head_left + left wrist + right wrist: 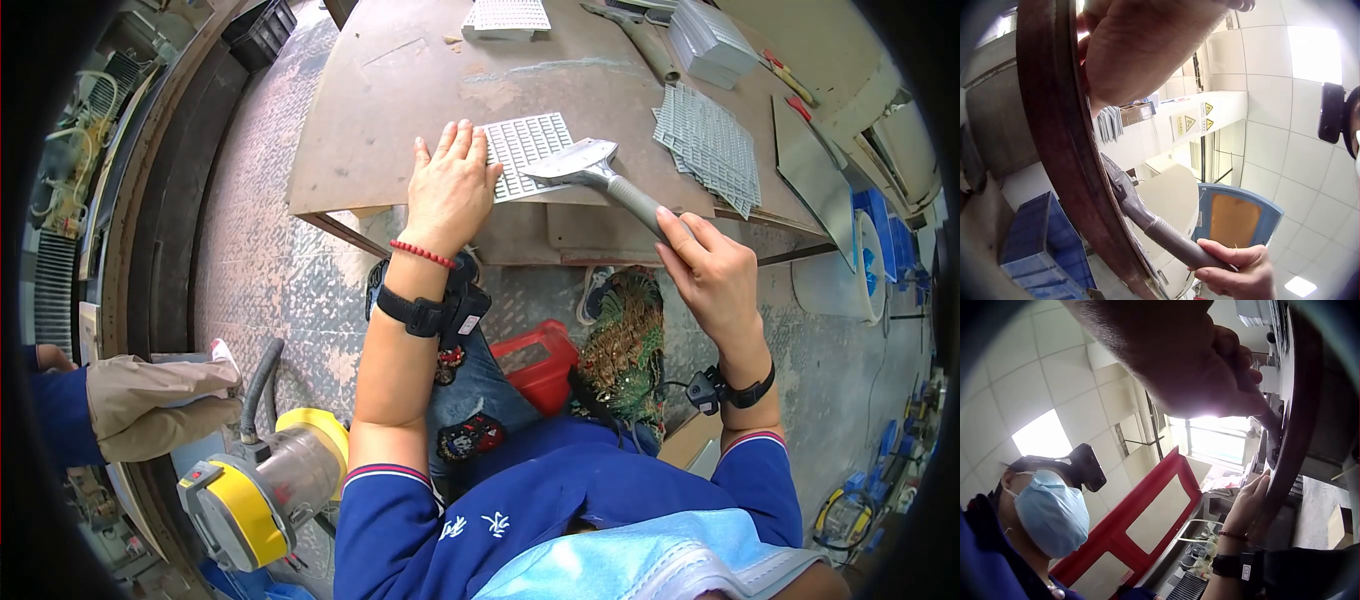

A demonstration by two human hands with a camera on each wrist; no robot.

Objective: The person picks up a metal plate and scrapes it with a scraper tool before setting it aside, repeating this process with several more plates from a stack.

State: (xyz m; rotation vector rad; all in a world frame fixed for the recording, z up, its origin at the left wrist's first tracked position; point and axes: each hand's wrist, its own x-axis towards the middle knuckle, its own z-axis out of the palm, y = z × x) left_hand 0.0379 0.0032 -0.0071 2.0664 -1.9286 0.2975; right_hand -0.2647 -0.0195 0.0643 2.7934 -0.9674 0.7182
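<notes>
Pale grey and thin, a rectangular gridded sheet (pixel 515 140) is laid flat on a worn brown tabletop (pixel 400 120), close to the near edge. Its near right part is covered by a silver-grey, wedge-shaped nozzle (pixel 575 160) with a dull grey tubular handle (pixel 640 205). The sheet could be dragged askew, or over the table edge, if the nozzle were pushed hard and the left margin were not firmly held. The sheet lies at the thumb side of the left hand (pixel 450 185), set palm down with fingers straight; how hard it is pressed cannot be told. Well apart from the sheet, the handle is gripped by the right hand's (pixel 713 265) curled fingers.
</notes>
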